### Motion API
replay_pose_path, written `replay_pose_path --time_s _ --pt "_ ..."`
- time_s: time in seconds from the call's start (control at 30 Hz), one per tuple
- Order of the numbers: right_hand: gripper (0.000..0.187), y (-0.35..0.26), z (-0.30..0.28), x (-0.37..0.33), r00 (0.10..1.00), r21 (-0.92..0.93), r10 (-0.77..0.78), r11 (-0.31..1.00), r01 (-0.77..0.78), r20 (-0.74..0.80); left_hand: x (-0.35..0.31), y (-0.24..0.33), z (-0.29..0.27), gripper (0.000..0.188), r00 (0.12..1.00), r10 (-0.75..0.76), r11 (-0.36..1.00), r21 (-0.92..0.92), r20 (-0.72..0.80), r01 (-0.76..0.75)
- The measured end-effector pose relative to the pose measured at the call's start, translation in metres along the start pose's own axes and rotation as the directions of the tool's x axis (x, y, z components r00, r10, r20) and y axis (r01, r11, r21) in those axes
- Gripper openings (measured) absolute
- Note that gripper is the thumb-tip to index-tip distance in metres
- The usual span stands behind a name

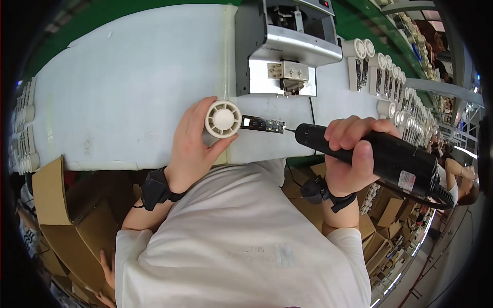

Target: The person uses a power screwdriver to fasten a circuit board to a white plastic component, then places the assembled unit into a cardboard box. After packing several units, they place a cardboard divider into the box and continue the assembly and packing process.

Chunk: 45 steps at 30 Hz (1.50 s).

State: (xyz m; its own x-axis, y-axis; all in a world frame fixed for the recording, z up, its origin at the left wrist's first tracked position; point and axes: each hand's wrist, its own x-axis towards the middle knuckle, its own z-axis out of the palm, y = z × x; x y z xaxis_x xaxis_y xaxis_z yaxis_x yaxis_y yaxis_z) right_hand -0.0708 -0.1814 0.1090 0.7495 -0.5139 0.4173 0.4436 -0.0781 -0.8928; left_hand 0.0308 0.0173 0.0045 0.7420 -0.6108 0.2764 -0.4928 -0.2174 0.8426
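Observation:
My left hand (197, 136) is closed round a round white fan head (224, 119) with a spoked grille, over the front part of the table. A narrow dark circuit board (262, 124) extends to the right from that head. In my right hand (354, 149) is a black electric screwdriver (395, 159), held sideways with my fingers wrapped round its body. Its thin bit (290, 130) points left and reaches the board's right end; I cannot tell whether it touches a screw. A cable leaves the tool's rear.
A grey metal machine (287, 46) stands at the table's far side. Rows of similar white fan units (387, 77) line the right; more units (25, 128) lie at the left edge. Open cardboard boxes (77, 205) sit below left. Another person's hand (108, 269) shows at lower left.

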Motion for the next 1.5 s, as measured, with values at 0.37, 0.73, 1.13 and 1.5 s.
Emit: replay_pose_path --time_s 0.37,0.73,1.13,1.5 --pt "0.032 0.007 -0.010 -0.014 0.998 -0.049 0.019 0.999 -0.022 -0.067 -0.001 0.001 0.002 0.067 1.000 0.011 1.000 0.013 -0.009 -0.011" --pt "0.029 0.002 -0.011 -0.013 0.999 -0.035 0.004 0.999 -0.006 -0.042 -0.001 -0.002 0.002 0.068 1.000 0.011 1.000 0.005 -0.007 -0.011" --pt "0.029 0.006 -0.012 -0.017 0.999 -0.006 0.014 1.000 -0.014 -0.035 -0.001 0.001 0.002 0.067 1.000 0.020 1.000 0.008 -0.020 -0.019" --pt "0.024 0.017 -0.007 -0.020 0.999 -0.054 -0.037 0.998 0.037 -0.004 -0.001 0.000 0.003 0.066 0.999 0.020 1.000 0.018 -0.026 -0.019"
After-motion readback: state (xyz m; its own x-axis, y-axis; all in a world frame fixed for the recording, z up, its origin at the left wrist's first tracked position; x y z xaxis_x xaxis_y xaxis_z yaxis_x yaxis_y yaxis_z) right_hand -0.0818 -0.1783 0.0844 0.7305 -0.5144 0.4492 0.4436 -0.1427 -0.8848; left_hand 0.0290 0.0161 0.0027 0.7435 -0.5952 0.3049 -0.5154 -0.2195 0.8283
